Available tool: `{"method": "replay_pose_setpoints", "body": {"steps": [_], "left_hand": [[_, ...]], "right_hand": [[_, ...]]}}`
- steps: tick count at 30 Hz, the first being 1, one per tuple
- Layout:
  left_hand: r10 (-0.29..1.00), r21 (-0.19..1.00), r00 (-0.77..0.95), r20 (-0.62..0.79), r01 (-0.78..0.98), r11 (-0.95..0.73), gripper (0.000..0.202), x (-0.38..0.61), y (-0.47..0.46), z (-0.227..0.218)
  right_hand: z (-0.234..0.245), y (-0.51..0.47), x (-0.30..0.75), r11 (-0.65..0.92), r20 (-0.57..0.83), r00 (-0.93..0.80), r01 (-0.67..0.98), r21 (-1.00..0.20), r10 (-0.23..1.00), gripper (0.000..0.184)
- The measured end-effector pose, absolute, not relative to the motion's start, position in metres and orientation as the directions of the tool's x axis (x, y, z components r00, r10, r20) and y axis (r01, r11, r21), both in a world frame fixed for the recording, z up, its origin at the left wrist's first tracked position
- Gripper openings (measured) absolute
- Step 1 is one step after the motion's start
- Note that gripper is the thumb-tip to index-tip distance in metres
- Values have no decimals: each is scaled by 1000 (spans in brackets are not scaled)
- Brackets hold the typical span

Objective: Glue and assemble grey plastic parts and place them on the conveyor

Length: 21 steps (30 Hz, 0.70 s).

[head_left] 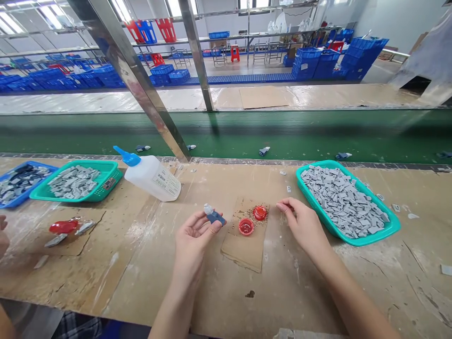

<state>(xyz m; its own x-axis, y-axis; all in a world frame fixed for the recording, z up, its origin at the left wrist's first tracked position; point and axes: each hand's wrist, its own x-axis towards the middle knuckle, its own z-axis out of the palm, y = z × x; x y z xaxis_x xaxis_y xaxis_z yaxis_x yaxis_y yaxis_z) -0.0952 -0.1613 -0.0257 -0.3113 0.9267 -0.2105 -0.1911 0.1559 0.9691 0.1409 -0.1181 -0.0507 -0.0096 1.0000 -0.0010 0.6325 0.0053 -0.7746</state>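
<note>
My left hand (193, 235) is palm up over the workbench and pinches a small blue-and-grey plastic part (213, 215) between thumb and fingertips. Just right of it lies a cardboard scrap (243, 247) carrying two small red caps (246, 226) (260, 213). My right hand (301, 222) rests on the bench beside the caps, fingers curled loosely with the fingertips together; I cannot make out anything in them. It sits at the near-left edge of a teal tray (391, 228) heaped with several grey pieces.
A white glue bottle (151, 176) with a blue nozzle lies on its side. A second teal tray (109, 176) and a blue tray (21, 200) of grey parts stand left. Another person's hand (3, 235) shows at the left edge. A green conveyor belt (282, 134) runs behind.
</note>
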Motion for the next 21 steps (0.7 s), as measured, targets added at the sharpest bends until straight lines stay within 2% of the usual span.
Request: {"method": "replay_pose_setpoints", "body": {"steps": [4, 8, 12, 16, 21], "left_hand": [[927, 957, -294, -235, -237, 167, 39, -90, -166, -26], [940, 960, -267, -212, -236, 149, 32, -88, -169, -29], [947, 961, -251, -200, -236, 141, 26, -86, -170, -32], [929, 961, -304, -210, -238, 140, 28, -79, -170, -33], [903, 934, -340, -264, -322, 153, 32, -68, -171, -35]], "right_hand": [[-46, -122, 129, -139, -152, -28, 278, -951, 988, 29], [-48, -120, 118, -200, -202, -22, 83, -976, 979, 34], [-52, -118, 115, -174, -178, -29, 109, -979, 984, 46], [-57, -116, 115, -153, -163, -35, 191, -970, 986, 50], [-56, -117, 115, -172, -180, -59, 109, -979, 982, 51]]}}
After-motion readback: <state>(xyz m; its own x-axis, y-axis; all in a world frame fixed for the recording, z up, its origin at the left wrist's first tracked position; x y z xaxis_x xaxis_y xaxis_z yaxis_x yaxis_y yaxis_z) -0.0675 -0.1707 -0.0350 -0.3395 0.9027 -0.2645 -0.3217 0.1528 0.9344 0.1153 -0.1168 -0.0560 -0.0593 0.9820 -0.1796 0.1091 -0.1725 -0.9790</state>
